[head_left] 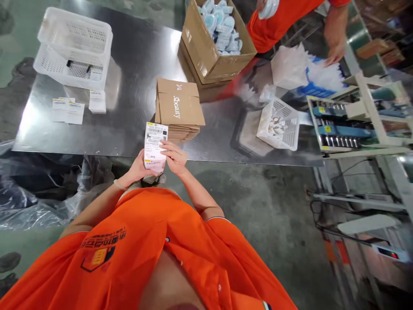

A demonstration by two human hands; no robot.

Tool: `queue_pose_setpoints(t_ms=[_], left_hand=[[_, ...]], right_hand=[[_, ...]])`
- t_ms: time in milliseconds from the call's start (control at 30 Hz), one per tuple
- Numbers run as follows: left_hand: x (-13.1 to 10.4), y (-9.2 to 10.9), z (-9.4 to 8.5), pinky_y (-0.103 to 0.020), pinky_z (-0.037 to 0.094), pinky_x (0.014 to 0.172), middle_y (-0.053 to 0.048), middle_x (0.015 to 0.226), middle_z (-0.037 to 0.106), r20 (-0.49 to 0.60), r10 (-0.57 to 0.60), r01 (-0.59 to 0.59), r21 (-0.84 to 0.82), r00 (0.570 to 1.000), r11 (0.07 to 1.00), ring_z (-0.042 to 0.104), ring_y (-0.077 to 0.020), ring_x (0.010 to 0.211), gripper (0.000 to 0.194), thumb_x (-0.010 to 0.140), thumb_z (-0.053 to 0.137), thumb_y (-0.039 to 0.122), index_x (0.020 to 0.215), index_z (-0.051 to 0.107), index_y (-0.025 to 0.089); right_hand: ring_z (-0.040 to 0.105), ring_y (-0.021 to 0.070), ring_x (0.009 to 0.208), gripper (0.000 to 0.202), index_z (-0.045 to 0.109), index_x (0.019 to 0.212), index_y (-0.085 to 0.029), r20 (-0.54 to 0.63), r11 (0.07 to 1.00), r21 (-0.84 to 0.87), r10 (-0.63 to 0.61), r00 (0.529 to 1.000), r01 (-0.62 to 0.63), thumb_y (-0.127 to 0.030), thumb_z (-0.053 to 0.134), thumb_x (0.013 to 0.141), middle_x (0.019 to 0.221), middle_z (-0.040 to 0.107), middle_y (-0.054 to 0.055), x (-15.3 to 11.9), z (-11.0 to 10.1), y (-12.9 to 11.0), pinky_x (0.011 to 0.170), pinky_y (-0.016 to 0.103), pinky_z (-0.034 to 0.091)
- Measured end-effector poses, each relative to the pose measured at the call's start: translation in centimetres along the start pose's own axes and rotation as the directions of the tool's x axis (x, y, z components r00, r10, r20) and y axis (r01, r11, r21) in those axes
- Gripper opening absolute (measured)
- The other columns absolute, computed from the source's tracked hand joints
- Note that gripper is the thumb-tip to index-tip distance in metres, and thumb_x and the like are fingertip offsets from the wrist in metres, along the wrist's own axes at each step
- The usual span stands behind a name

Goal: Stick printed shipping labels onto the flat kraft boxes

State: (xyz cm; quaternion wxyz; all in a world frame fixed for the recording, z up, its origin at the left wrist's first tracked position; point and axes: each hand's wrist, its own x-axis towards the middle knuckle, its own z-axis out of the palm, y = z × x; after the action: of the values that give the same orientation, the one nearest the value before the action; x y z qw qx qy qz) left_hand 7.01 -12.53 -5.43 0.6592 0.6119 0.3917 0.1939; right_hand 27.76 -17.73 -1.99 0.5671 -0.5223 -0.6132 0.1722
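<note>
In front of my body, at the near edge of the metal table (129,125), I hold printed white shipping labels (155,144) with a barcode and yellow marks. A lower printed section shows below the top one; whether it is a separate sheet I cannot tell. My left hand (139,167) grips the labels from the lower left, fingers curled under them. On the right edge, my right hand (175,156) has its fingers bent over the printed face. Just beyond the labels stands a stack of flattened brown cardboard boxes (179,101) with white lettering.
Loose labels (68,111) lie at the left, near a white plastic basket (75,51). An open carton (209,56) of pale blue-and-white items stands at the back. A smaller white basket (280,125) sits right. Across the table, a co-worker's hand (335,51) reaches toward white bags.
</note>
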Motion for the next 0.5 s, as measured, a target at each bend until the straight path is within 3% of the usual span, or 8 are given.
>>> queue_pose_setpoints(t_ms=[133, 300, 400, 500], left_hand=[[0.2, 4.5, 1.3, -0.06, 0.056, 0.107, -0.014, 0.109, 0.082, -0.023, 0.075, -0.077, -0.099, 0.997, 0.992, 0.074, -0.0406, 0.111, 0.054, 0.073, 0.088, 0.063, 0.1, 0.08, 0.017], [0.4, 9.1, 2.0, -0.05, 0.059, 0.103, -0.011, 0.113, 0.083, -0.098, 0.195, -0.195, 0.008, 0.976, 0.981, 0.074, -0.0397, 0.118, 0.043, 0.083, 0.083, 0.057, 0.104, 0.083, 0.02], [0.9, 11.0, 2.2, -0.041, 0.059, 0.091, -0.01, 0.102, 0.082, -0.023, 0.227, -0.225, 0.07, 0.974, 0.972, 0.076, -0.0355, 0.105, 0.038, 0.088, 0.079, 0.056, 0.097, 0.083, 0.019], [1.5, 12.0, 2.7, -0.033, 0.055, 0.08, -0.006, 0.076, 0.074, 0.06, 0.217, -0.223, 0.138, 0.974, 0.965, 0.072, -0.0253, 0.079, 0.032, 0.089, 0.078, 0.051, 0.083, 0.079, 0.019]], right_hand=[[0.078, 0.0298, 0.119, 0.042, 0.075, 0.082, -0.027, -0.034, 1.0, -0.01, -0.013, 0.999, 0.013, -0.058, 0.058, 0.105, 0.099, 0.083, 0.009, 0.7, -0.4, 0.3, 0.106, 0.056, 0.062], [0.072, 0.0314, 0.132, 0.032, 0.081, 0.099, -0.029, 0.007, 0.993, -0.112, 0.025, 1.0, -0.024, -0.054, 0.062, 0.104, 0.112, 0.082, 0.009, 3.0, -4.5, -1.7, 0.115, 0.059, 0.055], [0.067, 0.0343, 0.14, 0.03, 0.083, 0.109, -0.031, 0.078, 0.979, -0.206, 0.01, 0.997, 0.006, -0.056, 0.068, 0.1, 0.12, 0.082, 0.009, 3.8, -6.5, -3.4, 0.117, 0.059, 0.051], [0.074, 0.0324, 0.129, 0.033, 0.084, 0.107, -0.03, 0.153, 0.979, -0.193, -0.042, 0.987, 0.071, -0.057, 0.066, 0.101, 0.113, 0.084, 0.009, 4.1, -7.1, -4.4, 0.108, 0.052, 0.057]])
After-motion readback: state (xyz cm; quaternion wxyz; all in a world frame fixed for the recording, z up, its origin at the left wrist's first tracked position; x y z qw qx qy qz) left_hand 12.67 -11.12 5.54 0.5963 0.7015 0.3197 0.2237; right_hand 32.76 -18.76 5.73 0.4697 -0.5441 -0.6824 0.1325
